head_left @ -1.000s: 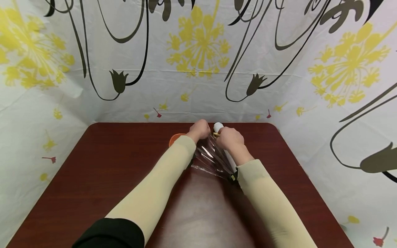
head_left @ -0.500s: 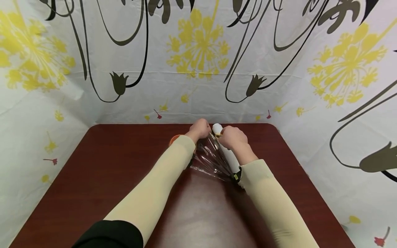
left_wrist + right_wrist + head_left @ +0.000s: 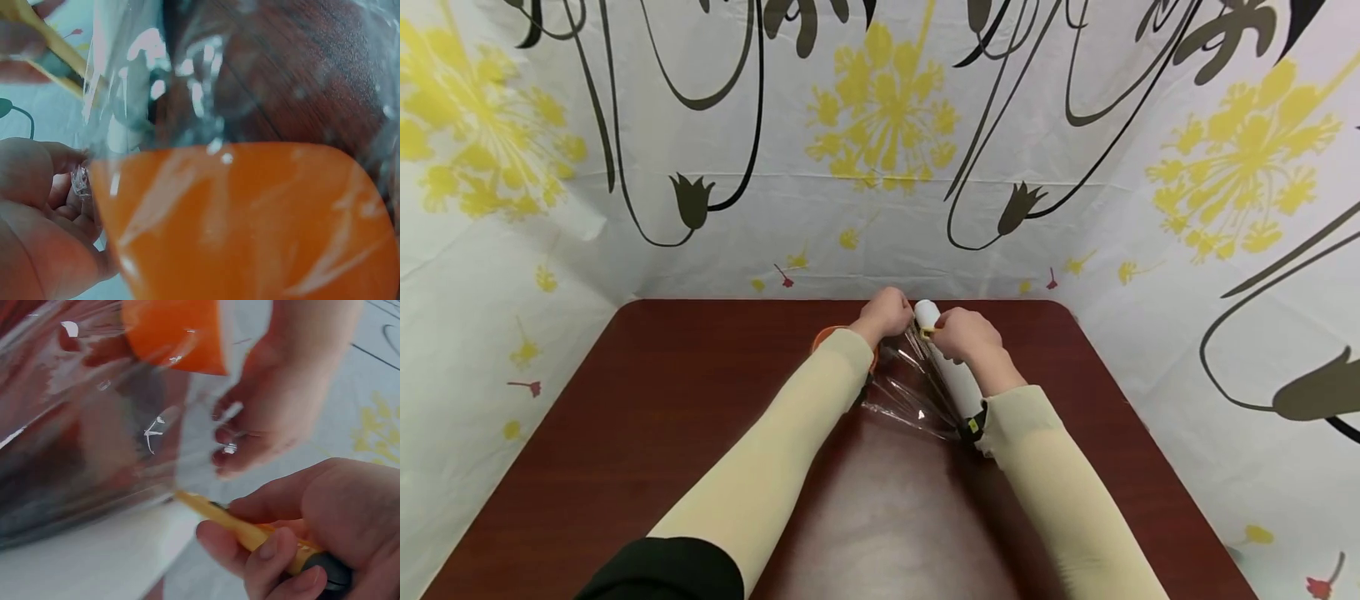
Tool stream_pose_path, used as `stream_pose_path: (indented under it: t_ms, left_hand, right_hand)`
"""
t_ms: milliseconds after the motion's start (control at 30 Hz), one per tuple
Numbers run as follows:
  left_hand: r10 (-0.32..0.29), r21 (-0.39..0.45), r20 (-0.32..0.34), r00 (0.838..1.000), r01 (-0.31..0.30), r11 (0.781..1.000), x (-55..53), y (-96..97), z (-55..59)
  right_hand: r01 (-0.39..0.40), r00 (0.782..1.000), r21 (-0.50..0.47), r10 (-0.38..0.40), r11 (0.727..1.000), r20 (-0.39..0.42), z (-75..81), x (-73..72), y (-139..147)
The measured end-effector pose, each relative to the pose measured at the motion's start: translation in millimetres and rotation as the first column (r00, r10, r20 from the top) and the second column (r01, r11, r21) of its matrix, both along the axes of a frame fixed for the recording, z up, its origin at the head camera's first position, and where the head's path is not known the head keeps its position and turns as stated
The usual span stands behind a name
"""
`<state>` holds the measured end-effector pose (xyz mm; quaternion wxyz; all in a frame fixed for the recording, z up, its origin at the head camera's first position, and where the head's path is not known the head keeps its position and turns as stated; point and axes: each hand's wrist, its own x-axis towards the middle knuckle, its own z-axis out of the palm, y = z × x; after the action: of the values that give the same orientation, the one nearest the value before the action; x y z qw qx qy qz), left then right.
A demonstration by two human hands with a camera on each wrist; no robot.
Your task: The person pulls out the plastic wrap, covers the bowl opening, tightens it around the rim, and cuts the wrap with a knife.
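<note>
Clear film (image 3: 904, 396), left of white roll (image 3: 958, 385) | left hand (image 3: 886, 313), left of roll, pinches film's edge | right hand (image 3: 968, 335), near roll's far end, grips yellow cutter (image 3: 250, 535) | cutter could slip toward left hand if film suddenly slackens

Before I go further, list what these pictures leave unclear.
Orange container: head view, partly hidden behind the left sleeve.
Yellow tool: right wrist view, tip blurred at the clear film, so whether a blade is out is unclear.
White roll: right wrist view, cut off by the left and bottom edges.
Right hand: left wrist view, mostly cut off by the left edge.
</note>
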<state>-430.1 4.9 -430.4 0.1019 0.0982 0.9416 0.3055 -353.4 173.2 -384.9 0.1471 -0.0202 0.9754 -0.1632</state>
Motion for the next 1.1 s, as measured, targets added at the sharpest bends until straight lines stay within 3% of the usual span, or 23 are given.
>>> stream_pose_path:
  t_ms: [233, 533, 833, 1100]
  left_hand:
    - [0.005, 0.021, -0.009, 1.000, -0.005, 1.000, -0.2, 1.7, 2.7]
    - [0.001, 0.051, 0.003, 1.000, -0.001, 0.999, 1.8, -4.8, -1.1]
    - [0.003, 0.087, 0.019, 1.000, -0.005, 0.996, 5.9, -5.5, -2.6]
    - [0.011, 0.106, 0.011, 1.000, -0.012, 0.994, 7.0, -6.1, -2.4]
  right_hand:
    - [-0.022, 1.000, 0.016, 0.021, 1.000, 0.010, 15.6, 8.9, 9.3]
    - [-0.047, 0.998, 0.017, 0.046, 0.999, 0.042, 21.6, 18.9, 14.4]
    - [-0.046, 0.997, 0.023, 0.045, 0.999, 0.058, 22.9, 28.3, 24.1]
    - [-0.084, 0.995, 0.035, 0.082, 0.996, 0.047, 18.8, 27.5, 21.4]
